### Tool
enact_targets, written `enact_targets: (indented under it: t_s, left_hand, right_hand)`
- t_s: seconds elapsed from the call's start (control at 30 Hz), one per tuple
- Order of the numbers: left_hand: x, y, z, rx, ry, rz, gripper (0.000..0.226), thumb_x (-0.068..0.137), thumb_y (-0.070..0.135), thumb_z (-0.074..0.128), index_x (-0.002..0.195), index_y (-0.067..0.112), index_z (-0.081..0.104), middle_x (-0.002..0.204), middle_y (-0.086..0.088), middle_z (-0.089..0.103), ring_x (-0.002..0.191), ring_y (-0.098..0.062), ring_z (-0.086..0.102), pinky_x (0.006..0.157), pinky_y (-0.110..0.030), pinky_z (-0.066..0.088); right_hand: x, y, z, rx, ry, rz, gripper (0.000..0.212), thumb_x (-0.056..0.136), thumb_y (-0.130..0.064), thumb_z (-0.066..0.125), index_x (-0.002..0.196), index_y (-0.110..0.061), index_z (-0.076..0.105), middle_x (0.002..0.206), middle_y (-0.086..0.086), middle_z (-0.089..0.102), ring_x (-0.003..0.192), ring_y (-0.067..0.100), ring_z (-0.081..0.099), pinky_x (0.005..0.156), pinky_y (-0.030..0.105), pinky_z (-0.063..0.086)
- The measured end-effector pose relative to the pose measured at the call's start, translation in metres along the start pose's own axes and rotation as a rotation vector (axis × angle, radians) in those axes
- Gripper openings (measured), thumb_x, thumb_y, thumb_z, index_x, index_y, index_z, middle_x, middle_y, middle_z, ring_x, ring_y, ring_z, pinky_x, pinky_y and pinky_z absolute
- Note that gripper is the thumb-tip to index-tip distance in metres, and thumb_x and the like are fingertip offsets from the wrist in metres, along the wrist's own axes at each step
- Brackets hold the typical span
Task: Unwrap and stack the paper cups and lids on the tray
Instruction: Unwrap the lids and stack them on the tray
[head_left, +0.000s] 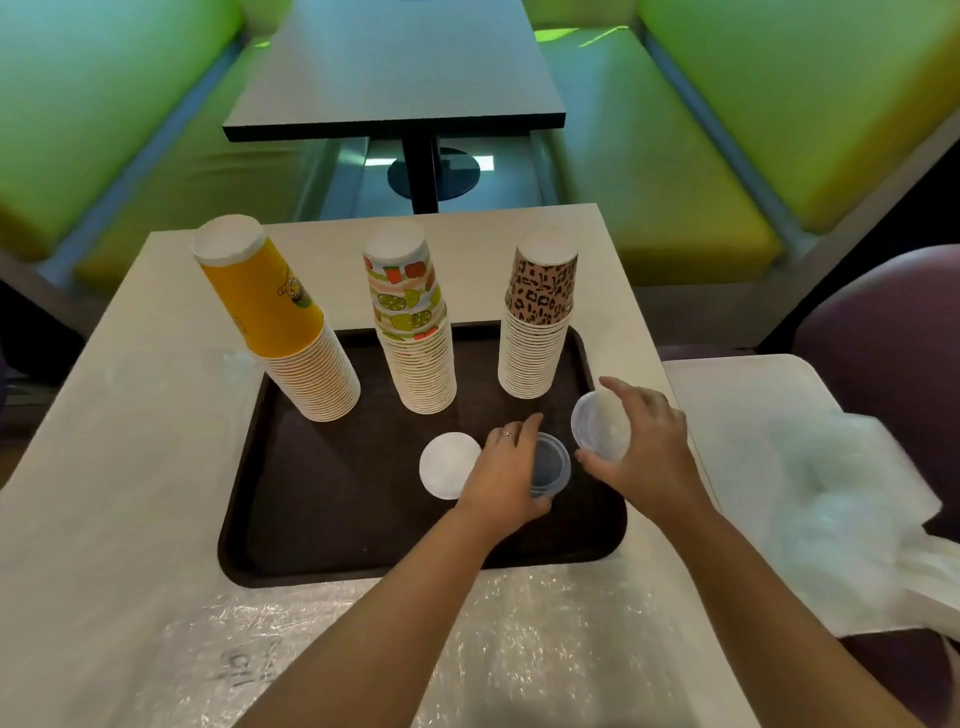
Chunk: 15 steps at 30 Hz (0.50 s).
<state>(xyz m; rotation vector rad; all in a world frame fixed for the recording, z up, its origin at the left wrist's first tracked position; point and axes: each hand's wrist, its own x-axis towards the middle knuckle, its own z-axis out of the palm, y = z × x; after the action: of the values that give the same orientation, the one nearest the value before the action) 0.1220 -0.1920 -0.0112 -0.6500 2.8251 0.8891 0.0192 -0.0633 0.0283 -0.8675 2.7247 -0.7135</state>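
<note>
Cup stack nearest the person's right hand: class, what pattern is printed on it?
The right-hand cup stack has a brown-and-black leopard print, seen in the head view.

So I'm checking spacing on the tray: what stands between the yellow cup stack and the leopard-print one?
The head view shows the fruit-print cup stack standing between the yellow stack and the leopard-print stack.

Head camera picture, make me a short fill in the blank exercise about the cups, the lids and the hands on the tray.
1. The dark tray holds ___ upside-down stacks of paper cups.
2. The stack with the leopard print stands farthest to the ___.
3. The right hand holds a clear ___.
4. The left hand grips the clear lid stack beside a ___ lid stack on the tray.

Missing words: three; right; lid; white
</note>
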Motion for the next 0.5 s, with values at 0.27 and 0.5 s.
enact_targets:
  t_s: [0.27, 0.5]
  left_hand:
    - [0.000, -0.011, -0.006, -0.073, 0.198, 0.028, 0.057, 0.091, 0.031, 0.060, 0.142, 0.017, 0.037, 0.142, -0.003, 0.044, 0.131, -0.017, 0.039, 0.104, -0.027, 0.034]
    - [-0.017, -0.028, -0.056, -0.612, 0.212, -0.178, 0.025, 0.095, 0.026, 0.054, 0.113, 0.012, 0.066, 0.093, 0.000, 0.070, 0.075, -0.011, 0.068, 0.070, -0.026, 0.057]
  right_hand:
    - [0.002, -0.005, 0.007, 0.074, -0.068, -0.052, 0.089, 0.072, -0.036, 0.080, 0.144, -0.036, 0.027, 0.145, -0.002, 0.032, 0.128, 0.018, 0.035, 0.097, 0.032, 0.043]
    - [-0.002, -0.045, 0.030, 0.130, -0.179, -0.169, 0.087, 0.072, -0.033, 0.080, 0.142, -0.037, 0.029, 0.144, -0.004, 0.029, 0.131, 0.019, 0.032, 0.102, 0.036, 0.041]
